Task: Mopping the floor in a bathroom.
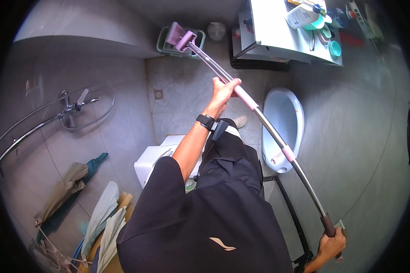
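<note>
A long mop (278, 135) with a silver pole and pink sleeves runs slantwise across the view, from far left to near right. My left hand (222, 95) is closed round the pole just above its upper pink sleeve. At the lower right my right hand (331, 245) grips the dark brown handle end. The mop's pink head (180, 37) is over a grey-green bucket (160, 45) by the far wall; whether it touches the bucket I cannot tell. A black watch-like band (206, 121) is on my left wrist.
A light blue baby bath (299, 123) stands to the right, with a white-topped cabinet (271, 41) holding bottles and bowls beyond it. At left are a wall shower mixer (73, 107) and hanging clothes (102, 214). A white stool-like object (146, 166) is beside my left arm.
</note>
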Tool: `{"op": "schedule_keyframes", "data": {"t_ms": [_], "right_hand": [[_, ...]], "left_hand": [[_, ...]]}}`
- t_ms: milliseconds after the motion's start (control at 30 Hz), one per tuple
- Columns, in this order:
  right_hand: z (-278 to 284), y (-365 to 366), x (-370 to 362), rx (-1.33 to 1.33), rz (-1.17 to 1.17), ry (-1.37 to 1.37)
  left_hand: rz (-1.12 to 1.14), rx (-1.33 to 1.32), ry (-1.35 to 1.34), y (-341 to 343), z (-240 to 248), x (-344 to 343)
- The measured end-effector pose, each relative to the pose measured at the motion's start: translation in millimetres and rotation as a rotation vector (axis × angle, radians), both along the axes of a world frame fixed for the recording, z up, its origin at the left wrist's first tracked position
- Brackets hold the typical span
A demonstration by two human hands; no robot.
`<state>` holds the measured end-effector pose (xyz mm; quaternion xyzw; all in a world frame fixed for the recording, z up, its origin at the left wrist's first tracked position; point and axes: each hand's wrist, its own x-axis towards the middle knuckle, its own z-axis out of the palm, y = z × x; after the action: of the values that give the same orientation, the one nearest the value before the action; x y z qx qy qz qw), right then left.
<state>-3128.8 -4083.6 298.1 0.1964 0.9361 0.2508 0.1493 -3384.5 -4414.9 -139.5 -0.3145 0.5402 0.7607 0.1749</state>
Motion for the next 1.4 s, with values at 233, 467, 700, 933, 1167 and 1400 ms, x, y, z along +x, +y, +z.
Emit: {"op": "schedule_keyframes", "data": {"t_ms": [233,467,700,933,1167,1400], "right_hand": [[-25,-11,-13,-0.077,0.091,0.014],[-34,-14,-21,-0.116,0.086,-0.025],[-48,8,-2,-0.127,0.041,-0.017],[-47,14,10,-0.063,0.037,-0.038],[-44,31,27,-0.069,0.018,-0.049],[-24,30,32,0.034,0.015,-0.067]], "left_hand": [[0.095,-0.063,0.041,-30,-15,-18],[0.109,-0.078,0.003,-33,-21,-22],[-0.074,-0.053,0.069,-25,-29,-16],[-0.047,-0.078,0.031,-14,-23,-14],[-0.161,0.023,0.010,-9,-29,-10],[-0.226,0.091,-0.018,2,-25,-6]]}}
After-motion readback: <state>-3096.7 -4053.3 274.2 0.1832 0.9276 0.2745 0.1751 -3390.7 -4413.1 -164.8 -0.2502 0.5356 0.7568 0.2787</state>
